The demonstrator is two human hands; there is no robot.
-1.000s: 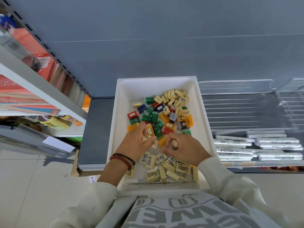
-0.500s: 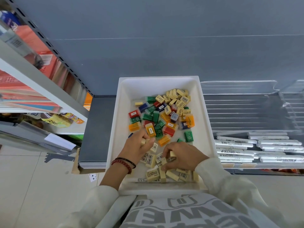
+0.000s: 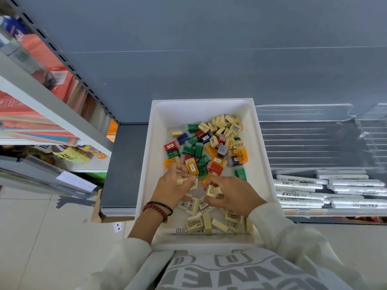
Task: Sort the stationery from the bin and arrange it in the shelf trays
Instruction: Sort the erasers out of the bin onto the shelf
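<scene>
A white bin (image 3: 146, 168) stands on the dark shelf in front of me. It holds several cream erasers (image 3: 227, 127) at the back right and near the front (image 3: 195, 223), with coloured sharpeners (image 3: 196, 150) in red, green, orange and blue in the middle. My left hand (image 3: 170, 190) is inside the bin and its fingers curl round cream erasers (image 3: 181, 181). My right hand (image 3: 232, 192) is beside it and pinches more cream erasers (image 3: 212, 190).
Clear shelf trays (image 3: 314, 143) lie right of the bin, with several white markers (image 3: 301, 186) in the near one. A grey back panel rises behind. At the left a shelf unit (image 3: 52, 114) holds books and packets. Tiled floor lies below left.
Both hands have drawn a little towards me over the front pile of cream erasers, and the right hand has gathered erasers between its fingers. The bin has not moved.
</scene>
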